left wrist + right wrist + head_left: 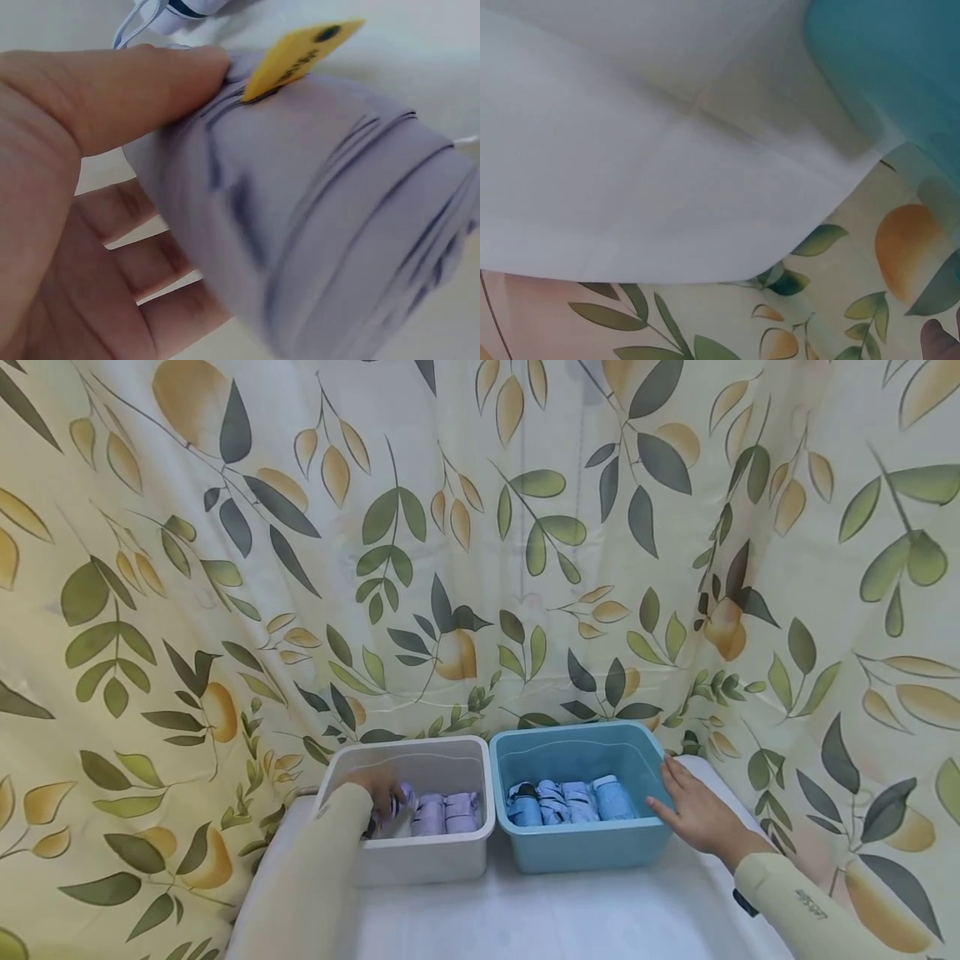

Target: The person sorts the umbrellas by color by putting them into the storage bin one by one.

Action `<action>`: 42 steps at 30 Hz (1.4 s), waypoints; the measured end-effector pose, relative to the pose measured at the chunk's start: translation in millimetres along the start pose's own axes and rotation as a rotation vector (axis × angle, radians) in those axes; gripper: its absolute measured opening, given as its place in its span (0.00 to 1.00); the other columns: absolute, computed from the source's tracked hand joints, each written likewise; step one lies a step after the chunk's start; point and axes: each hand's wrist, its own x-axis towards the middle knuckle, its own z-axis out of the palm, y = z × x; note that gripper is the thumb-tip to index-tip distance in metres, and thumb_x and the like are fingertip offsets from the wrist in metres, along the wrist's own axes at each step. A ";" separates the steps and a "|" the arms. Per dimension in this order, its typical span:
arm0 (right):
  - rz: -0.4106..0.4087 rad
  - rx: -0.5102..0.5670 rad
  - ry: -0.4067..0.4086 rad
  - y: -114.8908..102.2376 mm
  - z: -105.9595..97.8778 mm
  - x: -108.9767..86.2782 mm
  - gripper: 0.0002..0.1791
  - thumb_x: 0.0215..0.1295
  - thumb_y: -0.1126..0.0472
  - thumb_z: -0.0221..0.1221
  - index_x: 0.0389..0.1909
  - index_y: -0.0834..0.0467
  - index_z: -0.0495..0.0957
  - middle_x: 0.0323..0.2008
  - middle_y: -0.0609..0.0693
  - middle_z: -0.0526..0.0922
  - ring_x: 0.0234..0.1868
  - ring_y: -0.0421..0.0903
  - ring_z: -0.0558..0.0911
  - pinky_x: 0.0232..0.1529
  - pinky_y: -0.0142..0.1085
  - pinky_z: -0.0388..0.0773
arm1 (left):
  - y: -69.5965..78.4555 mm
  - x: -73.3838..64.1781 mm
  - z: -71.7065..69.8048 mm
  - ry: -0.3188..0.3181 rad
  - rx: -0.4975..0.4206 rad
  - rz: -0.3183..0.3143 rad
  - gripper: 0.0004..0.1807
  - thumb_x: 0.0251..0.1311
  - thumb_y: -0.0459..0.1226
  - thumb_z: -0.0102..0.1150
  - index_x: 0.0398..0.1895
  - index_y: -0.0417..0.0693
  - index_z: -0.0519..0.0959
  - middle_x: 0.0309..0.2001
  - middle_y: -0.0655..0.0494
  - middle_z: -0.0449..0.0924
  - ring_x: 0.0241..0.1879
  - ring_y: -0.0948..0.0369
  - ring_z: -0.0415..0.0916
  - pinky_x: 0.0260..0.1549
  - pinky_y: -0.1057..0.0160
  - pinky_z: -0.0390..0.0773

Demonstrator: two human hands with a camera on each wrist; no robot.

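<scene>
Inside the grey bin [420,856], my left hand [382,783] grips a rolled lilac cloth bundle [300,202] with a yellow tag [300,60]. The left wrist view shows the thumb [150,90] pressing its top, with the other fingers behind and below. To the right of that hand, more lilac rolls [430,817] lie in the bin. My right hand [697,810] is at the right rim of the blue bin [585,852], fingers extended; its contact is unclear. Several blue rolled bundles [576,802] lie side by side in the blue bin.
Both bins stand next to each other on a white-covered table [555,918]. A leaf-and-fruit patterned curtain [465,568] hangs behind and at both sides. The right wrist view shows the table's rounded corner [757,262] close to the blue bin's wall [900,67].
</scene>
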 end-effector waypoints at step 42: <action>-0.018 0.007 -0.022 -9.3 -7.2 -4.7 0.50 0.71 0.35 0.42 0.71 0.76 0.46 0.73 0.71 0.45 0.71 0.69 0.49 0.65 0.64 0.50 | 23.0 -37.1 29.4 -0.152 -0.331 -0.214 0.27 0.51 0.41 0.58 0.52 0.33 0.73 0.51 0.32 0.74 0.53 0.42 0.73 0.53 0.50 0.73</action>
